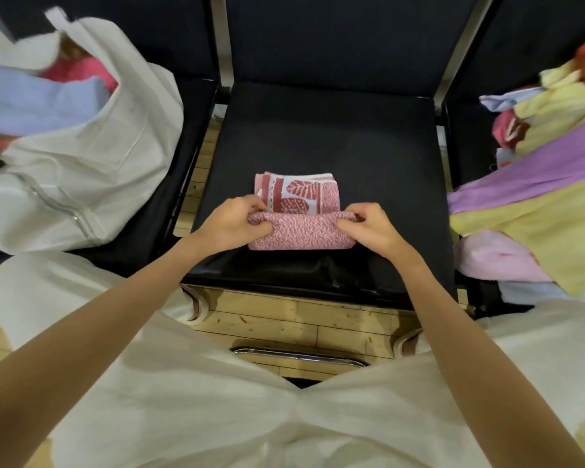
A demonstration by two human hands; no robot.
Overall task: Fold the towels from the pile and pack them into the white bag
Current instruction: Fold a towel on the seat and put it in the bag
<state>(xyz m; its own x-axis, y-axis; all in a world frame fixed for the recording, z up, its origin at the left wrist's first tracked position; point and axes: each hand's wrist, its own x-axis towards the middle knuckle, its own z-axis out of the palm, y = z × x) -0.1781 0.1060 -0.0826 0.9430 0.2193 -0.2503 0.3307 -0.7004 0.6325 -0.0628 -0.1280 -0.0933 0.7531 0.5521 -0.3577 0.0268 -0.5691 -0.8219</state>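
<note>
Pinching the pink towel's (301, 228) near fold at each end, both hands (232, 221) (372, 228); uneven pull could skew the fold.

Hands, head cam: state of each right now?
Left hand: closed, gripping the left end of the pink patterned towel.
Right hand: closed, gripping the towel's right end.

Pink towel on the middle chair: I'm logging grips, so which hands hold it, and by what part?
Both. The left hand pinches the left end of the pink patterned towel's near folded flap, and the right hand pinches its right end.
</note>
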